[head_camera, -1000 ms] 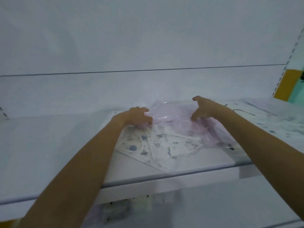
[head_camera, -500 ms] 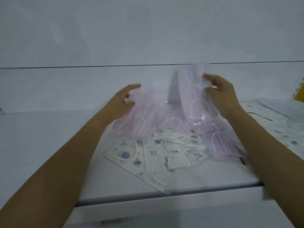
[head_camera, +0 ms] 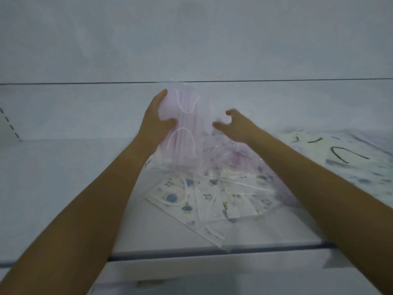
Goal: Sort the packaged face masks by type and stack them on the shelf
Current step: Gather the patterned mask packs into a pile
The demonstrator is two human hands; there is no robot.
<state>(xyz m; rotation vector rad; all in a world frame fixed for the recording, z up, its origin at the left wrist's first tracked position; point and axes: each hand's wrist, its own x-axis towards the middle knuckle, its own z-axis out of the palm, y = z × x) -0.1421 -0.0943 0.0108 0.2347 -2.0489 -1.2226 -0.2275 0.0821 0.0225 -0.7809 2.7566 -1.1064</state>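
White shelf (head_camera: 53,199) w/ printed masks (head_camera: 204,196), more packs (head_camera: 340,154) at right.

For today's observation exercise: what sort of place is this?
Probably a shop or stockroom: a long white metal shelf, clear-wrapped pink face masks, and white cartoon-printed masks lying on it.

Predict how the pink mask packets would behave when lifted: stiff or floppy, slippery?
Probably floppy: the pink mask packets bow in the left hand. Likely slippery, since their clear wrappers shine. Probably light: one hand holds several.

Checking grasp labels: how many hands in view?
2. Left hand grips the upright pink mask pack; right hand hovers beside it, fingers loosely curled. Neither is hidden.
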